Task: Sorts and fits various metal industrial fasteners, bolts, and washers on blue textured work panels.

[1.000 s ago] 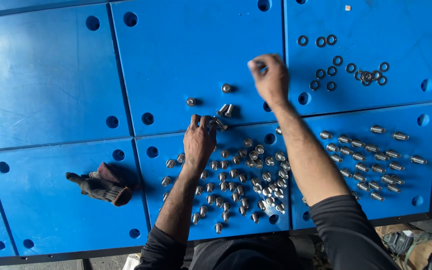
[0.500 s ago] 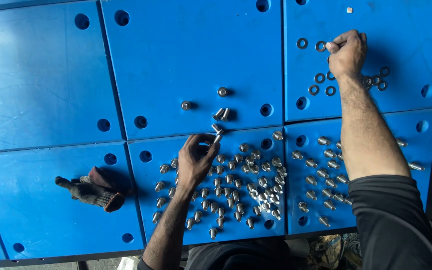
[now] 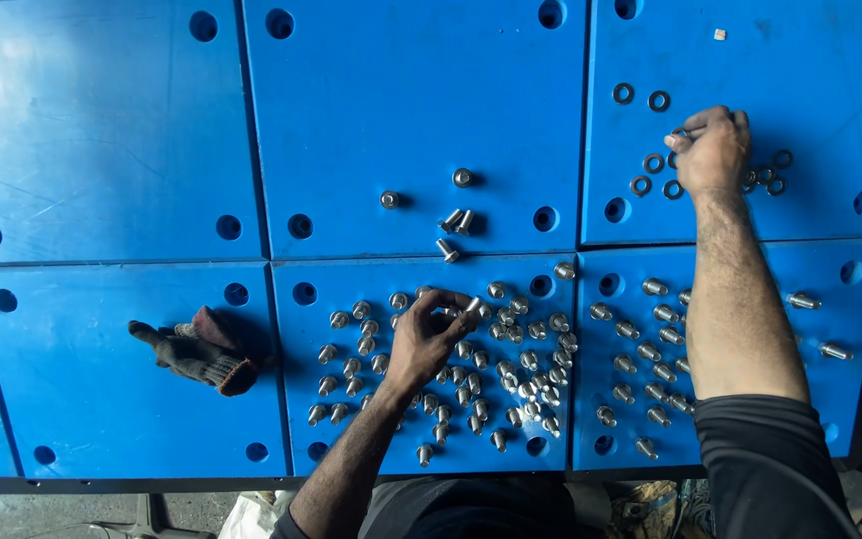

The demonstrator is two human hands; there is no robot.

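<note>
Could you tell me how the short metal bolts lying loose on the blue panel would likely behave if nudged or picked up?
The bolts look like solid bright metal, so probably heavy for their size and stiff. Their round heads and shanks suggest those on their sides would roll in a curve when pushed; many already lie at odd angles. The left hand pinches one in its fingertips, so they seem easy to grip singly.

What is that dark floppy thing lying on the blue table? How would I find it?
Look at the lower left blue panel of the table. Left of the big heap of shiny bolts, past the person's left hand, lies a crumpled work glove. It is the only soft, dark thing among hard silver metal parts.
</note>
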